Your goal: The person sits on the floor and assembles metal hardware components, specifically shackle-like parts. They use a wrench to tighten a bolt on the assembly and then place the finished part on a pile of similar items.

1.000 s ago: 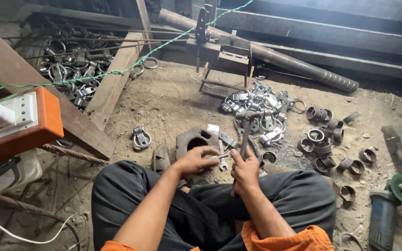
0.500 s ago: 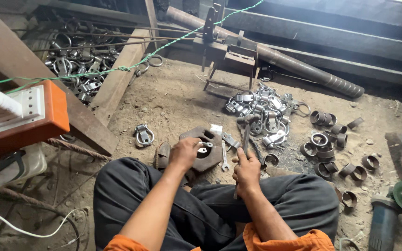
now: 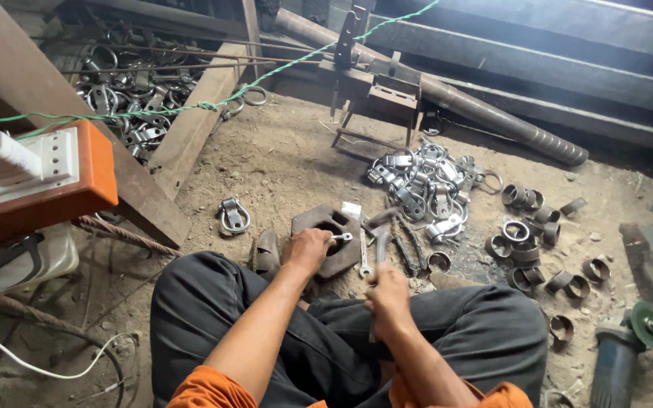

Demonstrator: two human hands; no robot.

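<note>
I sit on the dirt floor with my legs folded. My left hand [image 3: 307,249] pinches a small shiny metal piece [image 3: 339,237] and holds it against a dark iron block with a round hole [image 3: 326,223]. Closer to my body, my right hand [image 3: 387,291] grips the handle of a hammer. Its blurred head [image 3: 379,220] hangs just right of the block. A wrench [image 3: 364,261] and a few dark tools lie on the ground between the block and my right hand.
A heap of shiny clamps [image 3: 425,185] lies beyond the block, with dark metal rings [image 3: 527,242] to its right. One clamp [image 3: 233,217] lies left. An angle grinder [image 3: 621,355] sits at lower right, an orange socket box [image 3: 47,185] at left, and a long pipe [image 3: 493,121] behind.
My right hand has drawn back toward my body with the hammer. My left hand stays at the iron block, now holding the small piece against it.
</note>
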